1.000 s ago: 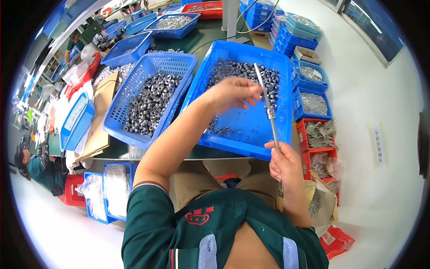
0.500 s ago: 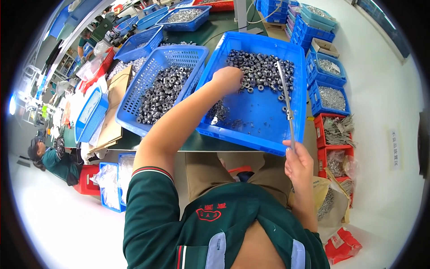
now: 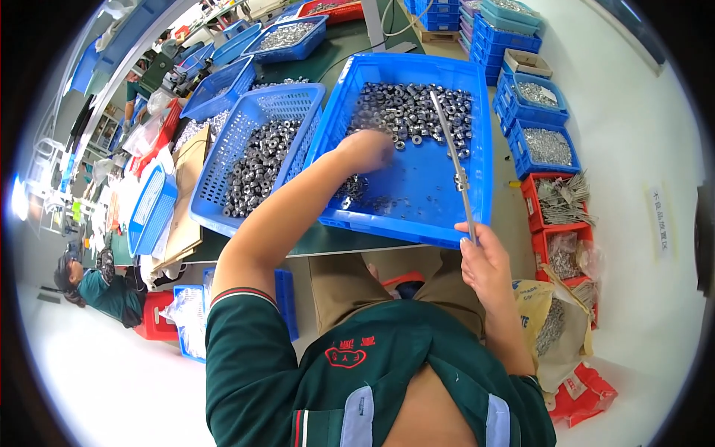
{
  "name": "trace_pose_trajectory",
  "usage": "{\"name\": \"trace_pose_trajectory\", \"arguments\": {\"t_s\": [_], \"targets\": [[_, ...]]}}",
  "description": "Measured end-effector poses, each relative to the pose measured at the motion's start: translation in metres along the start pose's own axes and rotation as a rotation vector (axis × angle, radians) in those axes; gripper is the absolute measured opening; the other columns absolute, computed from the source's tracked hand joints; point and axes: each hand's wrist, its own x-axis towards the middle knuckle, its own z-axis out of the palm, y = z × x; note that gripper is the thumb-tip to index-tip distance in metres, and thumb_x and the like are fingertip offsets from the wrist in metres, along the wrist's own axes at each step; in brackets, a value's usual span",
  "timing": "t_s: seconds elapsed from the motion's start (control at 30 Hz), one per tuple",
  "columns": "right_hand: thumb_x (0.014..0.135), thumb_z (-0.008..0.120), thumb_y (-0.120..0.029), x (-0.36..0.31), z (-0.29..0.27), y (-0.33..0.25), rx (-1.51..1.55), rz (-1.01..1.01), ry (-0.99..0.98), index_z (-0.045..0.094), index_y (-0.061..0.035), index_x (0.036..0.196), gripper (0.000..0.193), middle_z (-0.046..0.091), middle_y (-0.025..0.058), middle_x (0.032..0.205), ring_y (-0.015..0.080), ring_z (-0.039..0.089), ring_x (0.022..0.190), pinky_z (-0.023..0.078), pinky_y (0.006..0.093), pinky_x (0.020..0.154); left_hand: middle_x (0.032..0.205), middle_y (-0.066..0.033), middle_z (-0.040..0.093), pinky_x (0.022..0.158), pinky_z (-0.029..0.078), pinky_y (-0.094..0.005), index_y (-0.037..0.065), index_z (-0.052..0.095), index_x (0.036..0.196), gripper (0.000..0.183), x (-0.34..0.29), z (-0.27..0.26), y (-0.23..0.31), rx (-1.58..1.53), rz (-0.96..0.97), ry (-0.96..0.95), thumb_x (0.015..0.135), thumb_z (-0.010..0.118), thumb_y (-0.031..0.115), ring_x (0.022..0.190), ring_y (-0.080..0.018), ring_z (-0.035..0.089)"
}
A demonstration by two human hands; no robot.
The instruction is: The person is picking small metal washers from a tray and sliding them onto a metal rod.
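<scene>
A solid-walled blue tray (image 3: pixel 436 190) stands in front of me on the green table, with many small dark metal rings (image 3: pixel 428 119) heaped toward its far side. My left hand (image 3: pixel 369 151) is over the left part of this tray, beside the rings. Its fingers are blurred and partly turned away, so what they hold is unclear. My right hand (image 3: pixel 485 262) grips the near end of a long thin metal rod (image 3: pixel 448 138) at the tray's near right corner. A small metal piece (image 3: pixel 461 179) sits on the rod partway along, and its far end slants over the rings.
A perforated blue basket (image 3: pixel 221 175) full of similar rings stands at the left. Cardboard (image 3: pixel 191 186) and another blue basket (image 3: pixel 151 216) lie beyond it. Stacked blue bins (image 3: pixel 514 112) and red bins (image 3: pixel 533 201) line the right side. A co-worker (image 3: pixel 100 290) sits far left.
My left hand has pulled back slightly from the ring heap and is blurred by motion. My right hand still grips the rod. The whole view has shifted a little.
</scene>
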Motion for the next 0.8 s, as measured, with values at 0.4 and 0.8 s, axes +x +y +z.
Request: {"name": "trace_pose_trajectory", "arguments": {"t_s": [0.4, 0.8], "targets": [[0.094, 0.048, -0.011, 0.004, -0.002, 0.0, -0.017, -0.003, -0.023, 0.049, -0.0047, 0.116, 0.024, 0.033, -0.0078, 0.06, -0.0007, 0.028, 0.047, 0.022, 0.0166, 0.042, 0.091, -0.0131, 0.066, 0.077, 0.05, -0.0418, 0.009, 0.068, 0.087, 0.026, -0.002, -0.006, 0.013, 0.18, -0.15, -0.051, 0.072, 0.063, 0.03, 0.089, -0.0314, 0.062], [0.093, 0.049, -0.009, 0.001, -0.003, -0.006, -0.001, 0.032, -0.056, 0.049, -0.0041, 0.117, 0.025, 0.036, -0.0063, 0.063, -0.0004, 0.03, 0.048, 0.025, 0.0162, 0.042, 0.088, -0.0145, 0.064, 0.072, 0.049, -0.0377, 0.009, 0.063, 0.099, 0.023, -0.017, -0.035, 0.027, 0.068, 0.169, 0.326, 0.076, 0.061, 0.011, 0.084, -0.0325, 0.061]]}}
